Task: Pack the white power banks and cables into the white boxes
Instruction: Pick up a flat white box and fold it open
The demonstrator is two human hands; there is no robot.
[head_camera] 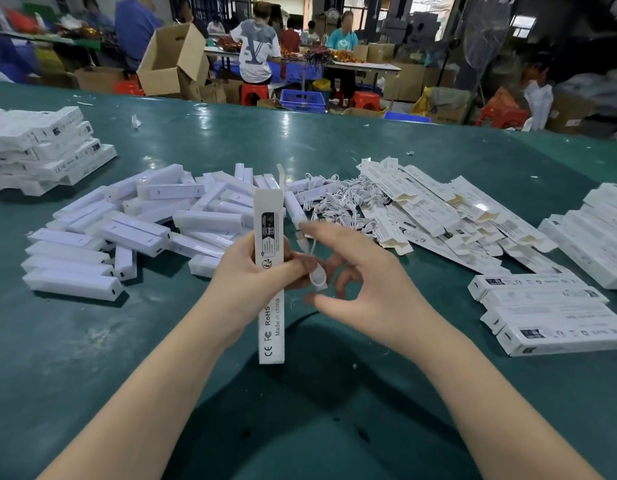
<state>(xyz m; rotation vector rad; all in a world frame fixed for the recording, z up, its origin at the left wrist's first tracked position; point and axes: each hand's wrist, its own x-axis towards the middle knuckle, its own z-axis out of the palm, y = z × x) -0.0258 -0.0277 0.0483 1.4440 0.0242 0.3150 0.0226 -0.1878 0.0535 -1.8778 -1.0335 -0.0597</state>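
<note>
My left hand (244, 282) grips a long white box (269, 237) upright above the table, with its top flap open. A small coiled white cable (317, 277) sits at my left fingertips beside the box, one plug end sticking up. My right hand (369, 282) hovers right next to the coil with fingers spread, the index finger near the plug; no clear grip shows. A heap of white power banks (144, 230) lies to the left behind my hands. Behind my right hand lies a tangle of white cables (341, 202), and flat unfolded boxes (438, 216) spread to the right.
Filled white boxes are stacked at the right (549, 313), far right (594, 237) and far left (47, 150) of the green table (300, 133). Beyond the far edge, people sit at other tables among cardboard cartons, stools and blue crates.
</note>
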